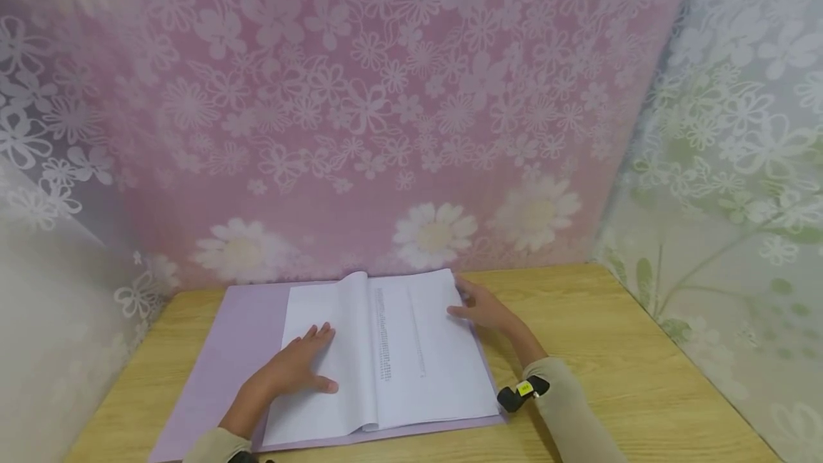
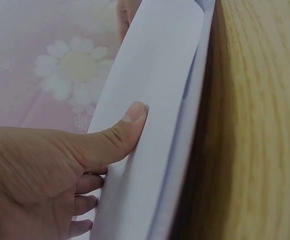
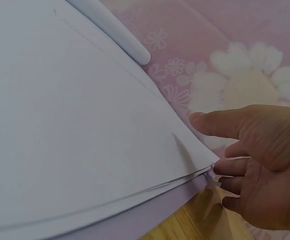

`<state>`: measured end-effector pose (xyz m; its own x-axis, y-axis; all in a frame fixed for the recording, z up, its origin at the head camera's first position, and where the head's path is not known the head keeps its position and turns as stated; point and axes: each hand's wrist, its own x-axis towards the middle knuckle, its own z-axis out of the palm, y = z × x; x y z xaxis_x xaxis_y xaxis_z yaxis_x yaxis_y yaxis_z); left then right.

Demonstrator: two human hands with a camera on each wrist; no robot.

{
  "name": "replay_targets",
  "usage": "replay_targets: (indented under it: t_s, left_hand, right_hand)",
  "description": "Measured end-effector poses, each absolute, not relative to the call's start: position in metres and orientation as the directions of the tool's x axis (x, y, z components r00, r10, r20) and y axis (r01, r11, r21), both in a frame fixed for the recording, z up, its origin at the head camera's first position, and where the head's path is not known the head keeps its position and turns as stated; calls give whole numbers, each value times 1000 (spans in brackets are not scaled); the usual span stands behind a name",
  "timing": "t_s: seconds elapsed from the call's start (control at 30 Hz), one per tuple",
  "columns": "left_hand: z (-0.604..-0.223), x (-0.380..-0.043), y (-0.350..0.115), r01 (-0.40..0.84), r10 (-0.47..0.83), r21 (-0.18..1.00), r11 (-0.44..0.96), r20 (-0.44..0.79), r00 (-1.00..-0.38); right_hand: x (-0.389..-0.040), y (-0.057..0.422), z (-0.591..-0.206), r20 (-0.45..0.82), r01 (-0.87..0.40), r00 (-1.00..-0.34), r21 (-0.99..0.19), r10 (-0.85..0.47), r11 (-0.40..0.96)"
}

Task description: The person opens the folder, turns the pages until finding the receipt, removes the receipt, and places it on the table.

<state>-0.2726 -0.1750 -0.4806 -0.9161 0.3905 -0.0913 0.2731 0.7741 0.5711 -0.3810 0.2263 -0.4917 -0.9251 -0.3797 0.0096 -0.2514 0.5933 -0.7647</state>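
An open lilac folder holds white pages, with a few columns of small print on the right-hand sheet. On the turned left-hand sheet rests my left hand, its fingers spread and its thumb toward the fold. In the left wrist view the thumb of that hand lies on the blank paper. My right hand is at the upper right corner of the pages. Its fingertips are right at the paper's edge in the right wrist view, the thumb held apart from them.
The folder lies on a wooden table, close to a pink flowered wall covering at the back. Pale flowered panels stand to the left and right. A black band with a yellow label is on the right wrist.
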Motion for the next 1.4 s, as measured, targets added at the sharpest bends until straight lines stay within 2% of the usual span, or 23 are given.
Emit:
replay_targets:
  t_s: [0.43, 0.93, 1.13, 1.4]
  left_hand:
    - [-481, -273, -177, 279, 396, 576, 768, -85, -914]
    - [-478, -273, -176, 259, 385, 576, 776, -105, -917]
    - [-478, -274, -176, 242, 357, 561, 791, -103, -928]
    - [-481, -271, -176, 221, 346, 580, 784, -112, -931]
  right_hand:
    - [-379, 224, -489, 16, -255, -925, -767, -380, 589]
    - [-375, 235, -460, 117, -319, -868, -876, -482, 362]
    - [-374, 244, -453, 76, -290, -825, -908, -560, 303]
    - [-367, 245, -446, -15, -289, -763, -886, -646, 361]
